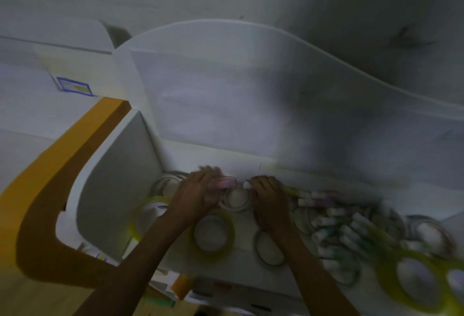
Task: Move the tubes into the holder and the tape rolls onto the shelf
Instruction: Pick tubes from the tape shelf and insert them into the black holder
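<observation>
Two bare forearms are showing from the lower edge of the view, and neither is wearing a sleeve, a cuff, a glove, a watch or a band as far as the blurred, dim picture lets one tell. The left hand is showing its back and knuckles, with the fingers smeared by motion blur. The right hand is likewise showing its back, and its fingers are appearing bare, with no ring that can be made out. Both wrists are looking slim and uncovered, and the forearms are running unclothed to the frame's edge.
</observation>
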{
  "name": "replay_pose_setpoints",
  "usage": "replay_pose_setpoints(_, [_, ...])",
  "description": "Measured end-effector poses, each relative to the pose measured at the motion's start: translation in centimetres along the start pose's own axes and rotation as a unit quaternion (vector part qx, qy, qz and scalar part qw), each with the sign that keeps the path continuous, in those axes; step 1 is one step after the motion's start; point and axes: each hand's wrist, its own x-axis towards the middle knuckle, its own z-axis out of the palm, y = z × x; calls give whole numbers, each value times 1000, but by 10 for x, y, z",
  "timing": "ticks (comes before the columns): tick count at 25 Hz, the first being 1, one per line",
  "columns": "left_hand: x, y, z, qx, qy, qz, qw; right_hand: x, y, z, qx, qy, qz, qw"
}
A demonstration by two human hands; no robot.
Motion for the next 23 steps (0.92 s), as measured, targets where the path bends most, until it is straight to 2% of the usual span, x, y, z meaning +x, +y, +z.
replay_pose_setpoints(5, [8,-16,10,-45,-37,49,997,4,-12,-15,72,47,53,995])
replay_pose_setpoints(11, [17,-9,13,-60,-11,87,994,-2,-21,-25,40,53,115,991])
replay_pose_setpoints(14, [21,-17,22,-34,-19,93,995,-2,-22,-33,40,86,103,990])
replay_pose_setpoints(17, [20,-11,18,-29,-8,78,996,-1,-26,-43,76,101,121,985])
replay_pose_setpoints(23, [9,-12,6,-105,12,125,986,-2,-30,-61,189,114,219,950])
